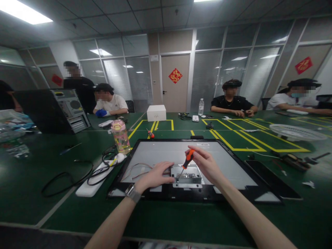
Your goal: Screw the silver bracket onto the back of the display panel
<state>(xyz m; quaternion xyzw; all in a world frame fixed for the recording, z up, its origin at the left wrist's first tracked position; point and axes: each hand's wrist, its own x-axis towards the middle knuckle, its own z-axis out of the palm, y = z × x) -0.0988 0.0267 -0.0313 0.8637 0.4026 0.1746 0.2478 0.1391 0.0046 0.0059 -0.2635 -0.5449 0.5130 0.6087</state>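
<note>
A flat display panel (pixel 220 162) with a black frame and silver-grey back lies on the table before me. Near its front edge sits a metal bracket box (pixel 195 171) with small connectors, and thin wires (pixel 141 165) run from its left side. My right hand (pixel 206 162) grips the orange and black handle of a screwdriver (pixel 188 159), which is tilted with its tip down at the left part of the bracket. Against the bracket's left end rests my left hand (pixel 158 175), fingers stretched out and thumb apart. A watch is on that wrist.
Left of the panel are a white power strip (pixel 89 183), black cables (pixel 68 192) and a pink-lidded bottle (pixel 120 138). A computer case (pixel 52 110) stands farther left. On the right lie a dark flat slab (pixel 272 178) and a white round grille (pixel 295 132). Several people sit or stand across the table.
</note>
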